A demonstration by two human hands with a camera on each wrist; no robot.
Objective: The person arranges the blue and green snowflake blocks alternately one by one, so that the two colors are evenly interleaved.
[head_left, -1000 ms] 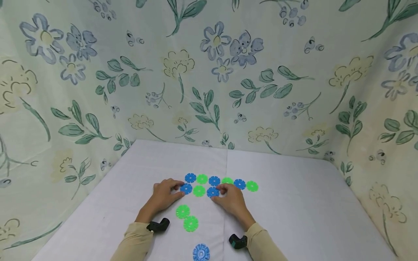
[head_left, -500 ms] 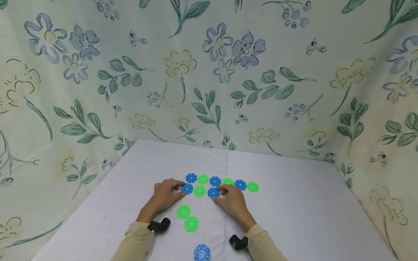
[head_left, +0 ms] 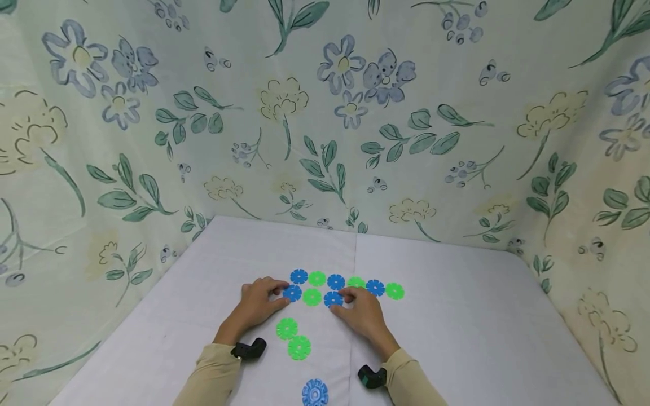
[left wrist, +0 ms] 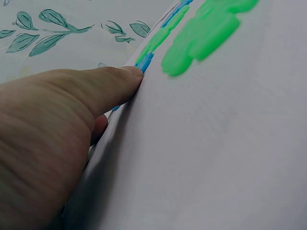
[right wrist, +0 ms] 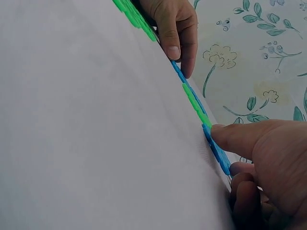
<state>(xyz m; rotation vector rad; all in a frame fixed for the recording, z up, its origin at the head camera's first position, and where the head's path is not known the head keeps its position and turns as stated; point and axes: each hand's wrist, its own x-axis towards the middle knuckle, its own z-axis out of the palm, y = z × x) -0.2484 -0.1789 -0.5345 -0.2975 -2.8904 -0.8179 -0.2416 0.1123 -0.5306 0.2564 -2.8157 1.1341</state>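
Note:
My left hand (head_left: 260, 303) pinches the rim of a blue notched plastic disc (head_left: 291, 293) between thumb and forefinger, at the left end of the nearer row. At that row's right end, my right hand (head_left: 363, 313) holds another blue notched disc (head_left: 333, 299) the same way. A green notched disc (head_left: 312, 296) lies between these two. Just behind runs a longer row of alternating blue and green discs, from a blue disc (head_left: 298, 276) to a green disc (head_left: 395, 291). Both wrist views show thumbs at the disc edges, low against the white cloth.
Nearer the body, between the forearms, two green discs (head_left: 286, 328) lie touching on the white-covered table (head_left: 457, 327). A patterned blue disc (head_left: 315, 392) sits at the front edge of the view. A floral curtain (head_left: 325, 113) stands behind the table and along its sides.

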